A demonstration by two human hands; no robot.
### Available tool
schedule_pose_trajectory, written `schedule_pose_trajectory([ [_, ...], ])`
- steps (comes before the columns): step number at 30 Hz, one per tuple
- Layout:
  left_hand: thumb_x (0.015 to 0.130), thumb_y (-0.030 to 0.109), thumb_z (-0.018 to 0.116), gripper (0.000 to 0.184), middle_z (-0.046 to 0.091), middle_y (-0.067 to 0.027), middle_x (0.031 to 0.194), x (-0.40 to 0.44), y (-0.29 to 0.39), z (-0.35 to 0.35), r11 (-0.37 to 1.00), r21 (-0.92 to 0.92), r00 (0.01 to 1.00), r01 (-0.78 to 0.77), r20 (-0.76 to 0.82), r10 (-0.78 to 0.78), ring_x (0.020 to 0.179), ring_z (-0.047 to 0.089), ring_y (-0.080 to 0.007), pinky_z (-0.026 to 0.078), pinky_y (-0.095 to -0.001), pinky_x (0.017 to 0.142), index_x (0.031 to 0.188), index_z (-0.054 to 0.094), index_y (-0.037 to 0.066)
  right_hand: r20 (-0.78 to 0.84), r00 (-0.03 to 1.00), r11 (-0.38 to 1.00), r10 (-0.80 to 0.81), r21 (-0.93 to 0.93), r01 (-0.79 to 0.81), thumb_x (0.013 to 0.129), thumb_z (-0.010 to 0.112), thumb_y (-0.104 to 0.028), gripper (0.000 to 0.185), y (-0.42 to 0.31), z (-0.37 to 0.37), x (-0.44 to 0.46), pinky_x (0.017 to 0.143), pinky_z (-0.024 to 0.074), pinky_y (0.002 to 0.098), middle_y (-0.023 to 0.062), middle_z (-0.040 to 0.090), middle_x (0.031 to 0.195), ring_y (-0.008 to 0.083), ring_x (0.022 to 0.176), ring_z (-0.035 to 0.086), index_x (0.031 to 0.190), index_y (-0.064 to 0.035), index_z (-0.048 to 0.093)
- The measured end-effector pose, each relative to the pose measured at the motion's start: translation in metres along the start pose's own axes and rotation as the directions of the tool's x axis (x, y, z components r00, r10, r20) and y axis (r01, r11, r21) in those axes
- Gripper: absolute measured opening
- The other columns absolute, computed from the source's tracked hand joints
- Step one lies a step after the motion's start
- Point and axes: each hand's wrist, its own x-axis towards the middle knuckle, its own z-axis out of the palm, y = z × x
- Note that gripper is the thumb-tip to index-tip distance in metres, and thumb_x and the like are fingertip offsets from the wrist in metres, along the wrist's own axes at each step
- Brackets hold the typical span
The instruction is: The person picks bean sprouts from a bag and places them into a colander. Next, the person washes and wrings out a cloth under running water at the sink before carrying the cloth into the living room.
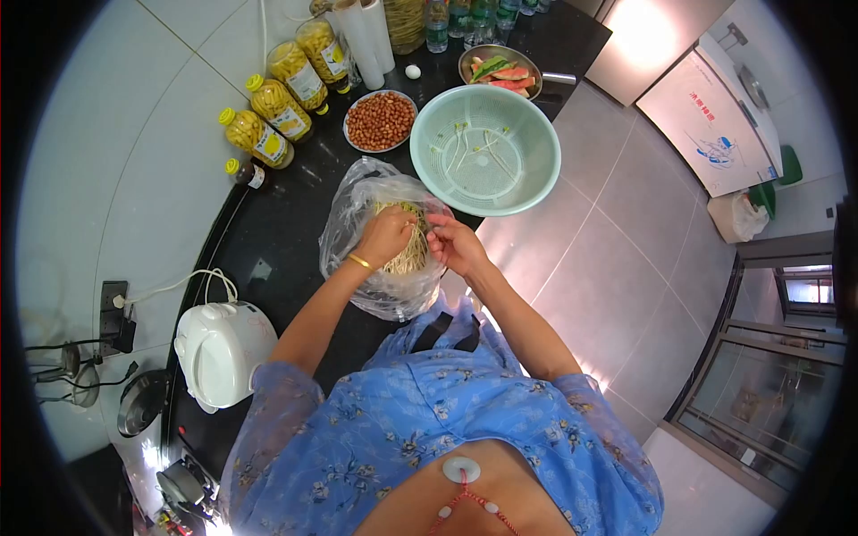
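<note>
A clear plastic bag point(344, 214) stands with its mouth spread on the black counter, full of thin pale bean sprouts point(409, 257). My left hand point(388, 236), with a gold bracelet at the wrist, is inside the bag with its fingers curled down into the sprouts; the fingertips are partly hidden. My right hand point(454, 245) is at the bag's right edge, fingers bent towards the thumb. What it pinches, if anything, is too small to make out. Just beyond the hands sits a pale green colander point(487, 192) with a few loose sprouts point(496, 161) in it.
A plate of reddish nuts point(381, 121) and a metal pan with watermelon rinds point(509, 76) stand behind. Yellow-capped jars point(277, 107) line the wall. A white electric kettle point(223, 353) is at left. The counter point(295, 223) ends at right beside the tiled floor.
</note>
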Motion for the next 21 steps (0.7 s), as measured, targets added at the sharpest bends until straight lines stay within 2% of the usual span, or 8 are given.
schedule_pose_trajectory([
  [6, 0.07, 0.012, 0.058, 0.013, 0.059, -0.0147, 0.082, 0.018, -0.01, 0.04, 0.924, 0.382, 0.996, -0.025, 0.088, -0.01, 0.082, 0.058, -0.0303, 0.047, -0.041, 0.067, 0.081, 0.065, 0.007, 0.026, 1.0, 0.999, -0.016, -0.039, 0.017, 0.085, 0.044, -0.002, 0.021, -0.001, 0.007, -0.01, 0.048, 0.0429, 0.0223, 0.0056, 0.057, 0.072, 0.0114, 0.054, 0.051, 0.106, -0.0038, 0.05],
  [10, 0.07, 0.014, 0.06, 0.015, 0.059, -0.0116, 0.08, 0.015, -0.01, 0.03, 0.939, 0.342, 0.998, 0.037, 0.039, -0.053, 0.079, 0.058, -0.0301, 0.047, -0.0389, 0.065, 0.081, 0.065, 0.006, 0.046, 0.999, 1.0, -0.016, -0.023, 0.017, 0.086, 0.045, -0.004, 0.016, 0.0, 0.006, -0.011, 0.048, 0.0427, 0.0223, 0.0048, 0.057, 0.071, 0.0111, 0.054, 0.05, 0.1, -0.0033, 0.053],
  [13, 0.07, 0.013, 0.063, 0.014, 0.059, -0.0113, 0.078, -0.003, -0.003, -0.009, 0.963, 0.222, 0.987, 0.151, 0.016, -0.158, 0.075, 0.059, -0.0271, 0.047, -0.0371, 0.062, 0.08, 0.065, 0.004, 0.092, 0.996, 1.0, -0.014, 0.013, 0.013, 0.086, 0.044, -0.003, 0.015, 0.002, 0.016, -0.023, 0.048, 0.0433, 0.0219, 0.0055, 0.057, 0.071, 0.0116, 0.054, 0.052, 0.097, -0.0018, 0.053],
  [15, 0.07, 0.011, 0.063, 0.01, 0.061, -0.0124, 0.074, -0.015, -0.003, -0.039, 0.916, -0.278, 0.954, 0.289, 0.001, -0.3, 0.067, 0.059, -0.0253, 0.046, -0.0358, 0.061, 0.075, 0.066, 0.003, 0.124, 0.992, 1.0, -0.006, 0.029, 0.003, 0.086, 0.043, -0.002, 0.014, 0.002, 0.024, -0.028, 0.048, 0.0438, 0.0215, 0.0063, 0.058, 0.071, 0.0122, 0.053, 0.053, 0.096, -0.0008, 0.053],
  [16, 0.072, 0.011, 0.066, 0.009, 0.059, -0.0068, 0.065, -0.02, -0.012, -0.043, 0.838, -0.498, 0.958, 0.225, -0.046, -0.284, 0.056, 0.054, -0.0149, 0.041, -0.0286, 0.05, 0.076, 0.065, 0.002, 0.142, 0.99, 1.0, 0.004, 0.02, -0.007, 0.086, 0.044, -0.003, 0.014, 0.003, 0.026, -0.03, 0.05, 0.0435, 0.0216, 0.0057, 0.057, 0.072, 0.012, 0.055, 0.052, 0.096, -0.0006, 0.054],
  [17, 0.072, 0.011, 0.066, 0.009, 0.059, -0.0068, 0.065, -0.026, -0.017, -0.049, 0.837, -0.497, 0.953, 0.229, -0.058, -0.296, 0.056, 0.054, -0.0149, 0.041, -0.0286, 0.05, 0.076, 0.065, 0.002, 0.16, 0.987, 1.0, 0.016, 0.012, -0.019, 0.087, 0.046, -0.004, 0.014, 0.004, 0.03, -0.032, 0.053, 0.0432, 0.0218, 0.0051, 0.056, 0.073, 0.0118, 0.058, 0.051, 0.097, -0.0003, 0.055],
  [19, 0.075, 0.011, 0.066, 0.011, 0.057, -0.0012, 0.062, -0.031, 0.001, -0.084, 0.286, -0.784, 0.757, 0.551, 0.326, -0.566, 0.051, 0.047, -0.0062, 0.033, -0.0206, 0.043, 0.081, 0.064, 0.002, 0.174, 0.984, 1.0, 0.025, 0.001, -0.025, 0.087, 0.047, -0.004, 0.014, 0.005, 0.038, -0.033, 0.053, 0.0435, 0.0222, 0.0055, 0.056, 0.074, 0.0121, 0.059, 0.051, 0.096, 0.0002, 0.055],
  [21, 0.078, 0.013, 0.066, 0.014, 0.055, 0.0022, 0.064, -0.042, -0.002, -0.089, 0.148, -0.838, 0.751, 0.526, 0.375, -0.543, 0.048, 0.042, -0.0022, 0.027, -0.0154, 0.041, 0.087, 0.062, 0.002, 0.176, 0.984, 0.999, 0.039, -0.029, -0.035, 0.087, 0.047, -0.005, 0.013, 0.007, 0.046, -0.033, 0.054, 0.044, 0.0227, 0.0055, 0.057, 0.075, 0.0121, 0.058, 0.051, 0.095, 0.0004, 0.056],
])
